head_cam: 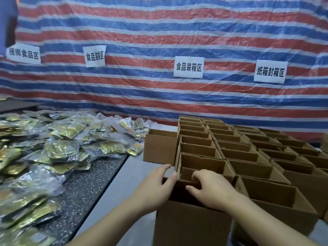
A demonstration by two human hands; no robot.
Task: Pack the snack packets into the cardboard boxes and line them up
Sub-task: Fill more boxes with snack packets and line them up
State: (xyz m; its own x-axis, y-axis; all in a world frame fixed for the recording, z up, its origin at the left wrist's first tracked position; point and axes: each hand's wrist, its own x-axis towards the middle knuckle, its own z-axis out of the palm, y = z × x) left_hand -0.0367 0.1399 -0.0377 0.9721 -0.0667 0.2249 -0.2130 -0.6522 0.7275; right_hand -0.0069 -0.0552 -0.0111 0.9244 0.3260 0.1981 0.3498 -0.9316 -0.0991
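Cardboard, plain brown, fills the right half of the scene: open-topped cardboard boxes (230, 150) stand in tight rows on a grey table (113, 190), their long sides running left to right. The nearest box (191, 224) sits at the front of the left-most row, directly below the viewer.

Both hands are on this nearest box. The left hand (156, 189) lies against its left wall, fingers straight and relaxed, fingertips reaching the far left corner. The right hand (211, 189) is over the opening, fingers curled over the far rim, seemingly gripping that edge; whether it holds anything inside the box cannot be told, since the interior is dark.

The snack packets (58, 144), clear bags with gold and green contents, lie heaped on a dark speckled surface (83, 189) to the left, well apart from both hands. The left hand is the nearer one to the heap, so a reach for more packets would likely go leftward and away from the body.

One separate box (159, 146) stands just left of the rows. Behind everything hangs a red, white and blue striped tarpaulin (159, 32) bearing white paper signs (189, 66).
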